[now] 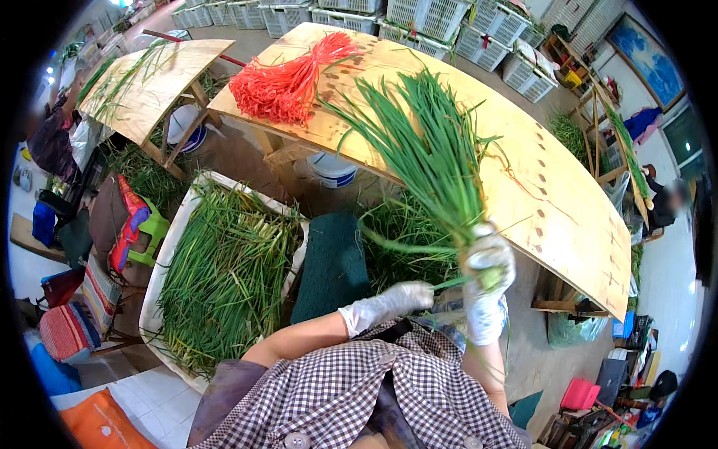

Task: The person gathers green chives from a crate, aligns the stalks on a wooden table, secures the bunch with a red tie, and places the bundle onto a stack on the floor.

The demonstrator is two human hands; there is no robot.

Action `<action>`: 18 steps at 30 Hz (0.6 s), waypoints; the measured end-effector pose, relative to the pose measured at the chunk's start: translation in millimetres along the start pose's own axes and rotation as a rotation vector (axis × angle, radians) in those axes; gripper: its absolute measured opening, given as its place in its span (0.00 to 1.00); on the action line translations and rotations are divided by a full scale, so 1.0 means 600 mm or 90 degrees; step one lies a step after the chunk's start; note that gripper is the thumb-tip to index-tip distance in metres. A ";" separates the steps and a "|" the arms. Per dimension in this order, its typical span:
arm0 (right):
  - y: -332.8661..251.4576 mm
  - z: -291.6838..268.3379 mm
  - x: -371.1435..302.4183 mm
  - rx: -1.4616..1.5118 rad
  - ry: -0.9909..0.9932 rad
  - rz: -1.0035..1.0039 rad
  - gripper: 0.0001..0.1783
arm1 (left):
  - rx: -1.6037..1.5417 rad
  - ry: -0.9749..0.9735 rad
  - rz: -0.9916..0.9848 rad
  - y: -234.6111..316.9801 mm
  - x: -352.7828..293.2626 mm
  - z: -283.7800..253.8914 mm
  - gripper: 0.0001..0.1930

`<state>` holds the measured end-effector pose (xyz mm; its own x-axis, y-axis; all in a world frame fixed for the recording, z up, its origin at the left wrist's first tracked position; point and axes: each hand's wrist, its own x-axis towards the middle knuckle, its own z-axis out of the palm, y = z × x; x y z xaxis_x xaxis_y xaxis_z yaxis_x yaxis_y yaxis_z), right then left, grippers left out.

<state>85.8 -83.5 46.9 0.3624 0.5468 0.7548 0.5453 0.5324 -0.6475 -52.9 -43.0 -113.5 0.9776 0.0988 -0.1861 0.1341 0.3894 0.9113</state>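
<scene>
My right hand [490, 273], in a whitish glove, is wrapped round the lower end of a large bunch of garlic chives [441, 153]. The long green leaves fan up and away over the near edge of the wooden table [553, 179]. Just left of it, my left hand [396, 301], gloved too, is closed, and a thin green leaf [447, 283] runs from its fingertips toward the stem end of the bunch. A heap of loose chives [224, 277] fills a white-lined crate [153, 299] to my left.
Red plastic ties [280, 82] lie bundled on the table's far left part. Below its near edge are a white bucket [333, 170], more loose greens [411, 239] and a dark green cloth-like piece [329, 262]. White baskets [426, 22] are stacked at the back. A smaller table [142, 90] stands far left.
</scene>
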 end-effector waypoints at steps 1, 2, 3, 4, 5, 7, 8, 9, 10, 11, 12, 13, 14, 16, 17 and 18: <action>-0.012 0.003 -0.010 -0.051 -0.025 0.007 0.09 | -0.114 0.115 0.110 -0.054 0.036 -0.038 0.27; -0.011 -0.007 -0.036 -0.113 -0.040 0.027 0.10 | -0.186 0.197 0.119 0.009 0.009 -0.037 0.28; -0.010 -0.025 -0.045 -0.043 -0.026 -0.017 0.11 | -0.257 0.270 0.135 0.092 -0.030 -0.041 0.28; -0.039 -0.031 -0.044 -0.076 -0.070 -0.016 0.10 | -0.287 0.382 0.108 0.087 -0.046 -0.072 0.31; -0.066 -0.039 -0.047 -0.109 -0.106 -0.018 0.10 | -0.312 0.491 0.080 0.083 -0.057 -0.100 0.35; -0.077 -0.062 -0.062 -0.116 -0.202 -0.070 0.11 | -0.414 0.531 0.023 0.118 -0.085 -0.114 0.40; -0.076 -0.065 -0.069 -0.107 -0.197 -0.053 0.11 | -0.360 0.491 0.044 0.122 -0.096 -0.106 0.43; -0.076 -0.064 -0.077 -0.098 -0.191 -0.035 0.11 | -0.378 0.457 0.037 0.130 -0.092 -0.096 0.44; -0.082 -0.060 -0.080 -0.068 -0.150 -0.025 0.11 | -0.395 0.421 0.029 0.139 -0.085 -0.083 0.45; -0.081 -0.065 -0.081 -0.028 -0.182 -0.062 0.12 | -0.415 0.386 0.024 0.157 -0.079 -0.065 0.45; -0.107 -0.068 -0.077 -0.022 -0.229 -0.069 0.12 | -0.507 0.189 0.024 0.182 -0.078 -0.042 0.49; -0.133 -0.071 -0.073 -0.017 -0.276 -0.076 0.12 | -0.560 0.044 0.046 0.203 -0.068 -0.006 0.48; -0.132 -0.078 -0.069 0.022 -0.362 -0.145 0.14 | -0.551 0.071 0.142 0.223 -0.043 0.028 0.48; -0.143 -0.080 -0.086 0.088 -0.386 -0.188 0.14 | -0.599 -0.038 0.279 0.253 -0.010 0.052 0.50; -0.148 -0.083 -0.086 0.105 -0.423 -0.229 0.13 | -0.649 -0.173 0.320 0.272 -0.005 0.057 0.52; -0.153 -0.083 -0.084 0.088 -0.433 -0.259 0.14 | -0.557 -0.072 0.355 0.302 -0.007 0.072 0.53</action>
<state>55.3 -192.1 73.2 -0.4086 0.5433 0.7334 0.4216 0.8250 -0.3763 -25.9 -12.7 68.4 0.8799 0.3998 0.2566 -0.4617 0.8470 0.2636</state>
